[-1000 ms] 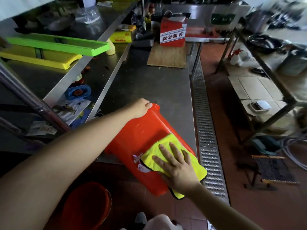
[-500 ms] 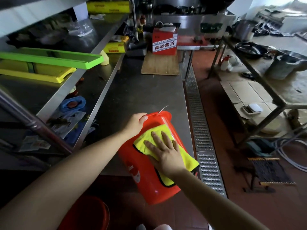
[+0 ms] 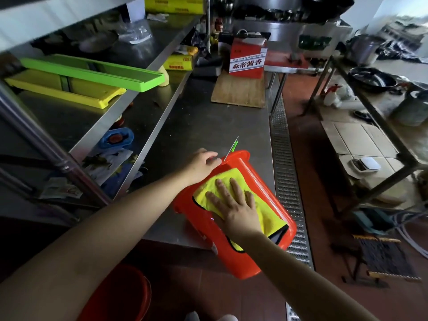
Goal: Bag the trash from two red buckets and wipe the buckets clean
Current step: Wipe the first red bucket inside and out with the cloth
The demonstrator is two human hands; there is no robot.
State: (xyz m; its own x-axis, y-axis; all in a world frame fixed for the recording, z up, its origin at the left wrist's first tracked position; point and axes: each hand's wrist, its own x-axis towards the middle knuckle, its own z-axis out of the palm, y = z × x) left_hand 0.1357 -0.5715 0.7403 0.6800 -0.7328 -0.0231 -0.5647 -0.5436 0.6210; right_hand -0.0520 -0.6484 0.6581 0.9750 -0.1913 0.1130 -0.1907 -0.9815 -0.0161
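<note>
Pressing flat: right hand (image 3: pixel 236 205), cloth (image 3: pixel 266 216)

bench (image 3: pixel 208 126): bare steel open from the tilted red bucket (image 3: pixel 261 181) back to the wooden board (image 3: pixel 239 91) | front edge: bucket, both forearms across it | left: shelf edge (image 3: pixel 148 144) overhangs, green tray (image 3: pixel 92 71) juts out | right: floor drain grate (image 3: pixel 283 163) aisle open | below: second red bucket (image 3: pixel 120 295) on floor

Red bucket (image 3: pixel 234 249) — yellow cloth (image 3: pixel 266 218), black-edged — green tray (image 3: pixel 92 71).
</note>
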